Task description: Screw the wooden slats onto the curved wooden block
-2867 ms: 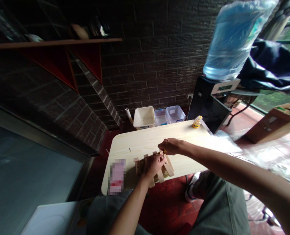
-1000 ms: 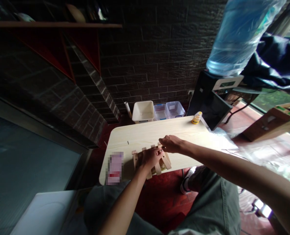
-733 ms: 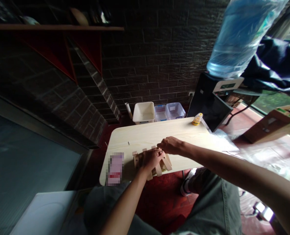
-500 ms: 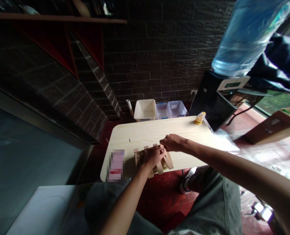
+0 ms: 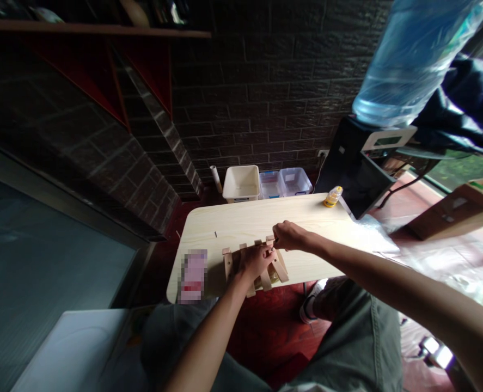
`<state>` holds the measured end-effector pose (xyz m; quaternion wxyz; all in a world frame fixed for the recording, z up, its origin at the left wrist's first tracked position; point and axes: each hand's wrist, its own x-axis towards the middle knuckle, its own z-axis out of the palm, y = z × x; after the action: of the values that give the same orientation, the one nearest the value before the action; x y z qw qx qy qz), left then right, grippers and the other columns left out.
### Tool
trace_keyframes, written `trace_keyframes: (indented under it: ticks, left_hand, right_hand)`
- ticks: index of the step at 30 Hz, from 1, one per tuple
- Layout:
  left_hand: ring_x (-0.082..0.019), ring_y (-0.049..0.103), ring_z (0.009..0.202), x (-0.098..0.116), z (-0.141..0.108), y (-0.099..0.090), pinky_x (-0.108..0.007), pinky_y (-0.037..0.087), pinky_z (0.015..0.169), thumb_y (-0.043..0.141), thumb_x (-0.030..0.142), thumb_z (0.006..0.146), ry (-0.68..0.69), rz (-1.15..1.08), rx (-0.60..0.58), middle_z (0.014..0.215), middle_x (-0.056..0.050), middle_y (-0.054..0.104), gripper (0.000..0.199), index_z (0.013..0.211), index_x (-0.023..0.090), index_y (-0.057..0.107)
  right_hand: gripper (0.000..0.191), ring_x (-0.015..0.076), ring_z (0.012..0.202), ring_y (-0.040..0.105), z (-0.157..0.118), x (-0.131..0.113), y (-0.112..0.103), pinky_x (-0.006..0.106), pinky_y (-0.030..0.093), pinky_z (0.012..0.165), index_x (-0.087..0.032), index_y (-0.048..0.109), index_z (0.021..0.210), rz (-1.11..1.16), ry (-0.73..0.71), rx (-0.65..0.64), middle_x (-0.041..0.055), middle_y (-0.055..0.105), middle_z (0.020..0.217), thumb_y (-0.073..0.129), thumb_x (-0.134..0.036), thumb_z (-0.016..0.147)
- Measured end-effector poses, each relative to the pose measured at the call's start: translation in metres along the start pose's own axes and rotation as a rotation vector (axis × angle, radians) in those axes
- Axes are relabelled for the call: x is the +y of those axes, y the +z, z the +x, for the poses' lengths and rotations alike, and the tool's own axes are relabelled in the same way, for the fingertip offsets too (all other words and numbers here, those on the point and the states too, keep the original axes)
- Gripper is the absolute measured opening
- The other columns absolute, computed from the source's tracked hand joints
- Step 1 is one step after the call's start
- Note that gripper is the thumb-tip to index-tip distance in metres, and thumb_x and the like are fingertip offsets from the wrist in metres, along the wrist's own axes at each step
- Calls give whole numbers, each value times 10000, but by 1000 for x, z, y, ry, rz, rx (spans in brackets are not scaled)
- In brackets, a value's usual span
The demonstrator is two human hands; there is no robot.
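A slatted wooden piece (image 5: 280,268) lies at the front edge of the pale table (image 5: 233,218), its light strips running front to back. My left hand (image 5: 256,260) rests on its middle, with the fingers bent and pressed together near a slat's hole; what they pinch is too small to make out. My right hand (image 5: 287,235) is closed just beyond the far right corner of the piece, its fingertips close to my left fingers. Whatever it grips is hidden. A small dark bar (image 5: 215,234) lies on the table to the left.
A blurred pink item (image 5: 194,275) lies at the table's left end. A yellow-capped clear bottle (image 5: 332,196) stands at the back right. Beyond the table are a cream bin (image 5: 242,183) and two clear bins (image 5: 295,181). A water dispenser (image 5: 347,163) stands to the right.
My right hand has shifted slightly to the right, showing more of the far slat end. My left hand and the wooden piece have barely moved.
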<state>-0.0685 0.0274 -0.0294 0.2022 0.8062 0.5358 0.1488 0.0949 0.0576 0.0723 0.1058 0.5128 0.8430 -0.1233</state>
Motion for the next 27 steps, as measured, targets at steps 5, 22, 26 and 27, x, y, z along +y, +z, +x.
trace_keyframes:
  ticks: [5,22,26,27]
  left_hand:
    - [-128,551,609,2,-2,0,-245,320,611,550,339,881,22,-1,54,654,4,626,204,900,233,723]
    - [-111,524,593,2,-2,-5,-242,295,581,571,335,880,8,-49,27,652,8,612,193,800,187,666]
    - [-105,509,569,2,-1,-4,-244,289,574,569,345,885,3,-54,10,622,10,597,229,761,177,662]
    - [-104,509,568,1,0,-3,-244,289,573,566,350,888,-3,-55,3,619,9,596,240,754,176,663]
  right_hand:
    - [374,229,810,673,-9,2,-10,245,408,568,-119,631,1107,-39,-98,32,131,716,945,627,-324,794]
    - [221,210,771,669,1,-5,-14,245,424,579,-97,663,1010,-186,-285,0,142,707,875,561,-228,865]
    - [236,212,783,670,4,-5,-13,242,430,591,-95,674,989,-148,-230,-5,141,715,886,594,-266,846]
    - [234,206,766,670,4,-5,-12,239,431,590,-93,677,974,-124,-207,-13,136,717,863,597,-269,842]
